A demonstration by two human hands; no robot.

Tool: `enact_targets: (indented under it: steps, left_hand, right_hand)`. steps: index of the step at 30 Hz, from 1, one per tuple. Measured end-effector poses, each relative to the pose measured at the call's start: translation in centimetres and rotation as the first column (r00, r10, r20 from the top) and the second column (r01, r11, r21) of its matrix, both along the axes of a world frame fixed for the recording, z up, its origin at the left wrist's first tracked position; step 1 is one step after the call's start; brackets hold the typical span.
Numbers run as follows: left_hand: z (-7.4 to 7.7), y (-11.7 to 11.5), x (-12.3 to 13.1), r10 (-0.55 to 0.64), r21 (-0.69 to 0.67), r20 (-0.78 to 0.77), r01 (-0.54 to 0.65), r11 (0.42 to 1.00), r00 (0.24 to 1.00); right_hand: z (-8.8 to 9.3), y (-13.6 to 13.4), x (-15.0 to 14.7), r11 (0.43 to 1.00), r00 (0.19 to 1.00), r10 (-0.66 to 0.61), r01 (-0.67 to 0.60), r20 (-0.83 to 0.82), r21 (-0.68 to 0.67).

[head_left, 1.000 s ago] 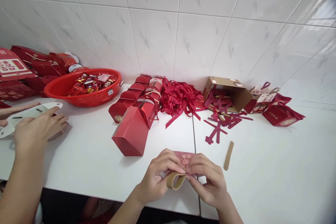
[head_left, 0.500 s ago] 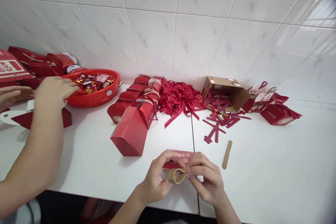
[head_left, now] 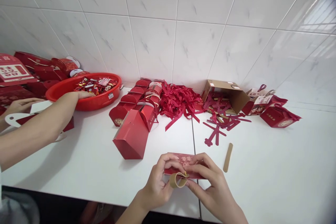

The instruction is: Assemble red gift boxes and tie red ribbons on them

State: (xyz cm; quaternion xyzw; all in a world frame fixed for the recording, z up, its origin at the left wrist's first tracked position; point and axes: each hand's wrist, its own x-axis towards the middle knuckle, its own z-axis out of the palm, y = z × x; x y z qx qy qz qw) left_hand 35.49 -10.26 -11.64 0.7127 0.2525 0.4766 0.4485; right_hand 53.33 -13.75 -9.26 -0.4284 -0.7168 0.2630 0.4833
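Note:
Near the front edge of the white table, my left hand (head_left: 159, 182) is closed around the looped end of a tan strip (head_left: 174, 180). My right hand (head_left: 211, 182) pinches the strip where its ends meet, beside a small yellow fastener. Under my fingers lies a red patterned box (head_left: 185, 158), partly covered by both hands. A second tan strip (head_left: 228, 157) rests flat on the table to the right. A closed red box (head_left: 132, 134) stands to the left of my hands.
Red ribbons (head_left: 178, 99) lie by the wall, beside a cardboard box (head_left: 240, 99) spilling dark red strips. Finished-looking red boxes (head_left: 279, 115) stand far right. At left, another person's hand (head_left: 85, 94) is in a red basket (head_left: 98, 103) of sweets, near a white-and-red box.
The other person's arm has swung down and right into the basket. My right hand has tilted slightly, with its fingers extended further over the red box. The view has shifted a little.

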Motion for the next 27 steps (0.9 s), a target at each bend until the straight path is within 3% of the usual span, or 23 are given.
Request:
enact_targets:
  steps: [5, 11, 15, 18, 23, 25, 27]
  left_hand:
    - [-0.1, -0.1, 0.1, -0.006, -0.031, 0.012, 0.007, 1.0, 1.0]
    - [-0.1, 0.3, 0.3, 0.005, -0.07, 0.012, -0.004, 0.998, 1.0]
    - [-0.6, 0.9, 0.1, 0.03, -0.13, -0.013, -0.031, 0.991, 0.999]
    - [-0.7, 1.2, 0.0, 0.077, -0.198, 0.008, -0.074, 0.977, 0.997]
    - [0.0, 0.8, 0.8, 0.198, -0.348, 0.076, -0.16, 0.924, 0.977]
    - [0.4, 0.8, 0.9, 0.158, -0.316, 0.038, -0.138, 0.939, 0.987]
    - [0.8, 1.1, 0.4, 0.151, -0.163, -0.059, -0.159, 0.974, 0.987]
  right_hand:
    - [-0.2, 0.1, -0.5, 1.0, 0.997, 0.024, -0.024, -0.072, 0.013]
    - [-0.8, 0.7, -1.1, 0.987, 0.995, -0.057, 0.068, -0.081, 0.147]
    - [-1.3, 1.5, -0.9, 0.984, 0.994, -0.071, 0.084, -0.087, 0.155]
    - [-1.8, 1.9, 0.2, 0.993, 0.995, -0.09, 0.093, -0.04, 0.077]
    - [-2.2, 1.9, 1.9, 0.976, 0.995, -0.027, 0.047, 0.094, -0.212]
    - [-2.4, 1.6, 2.4, 0.951, 0.999, 0.011, 0.005, 0.051, -0.31]
    - [-2.7, 1.1, 3.7, 0.931, 0.999, 0.02, -0.037, -0.05, -0.364]
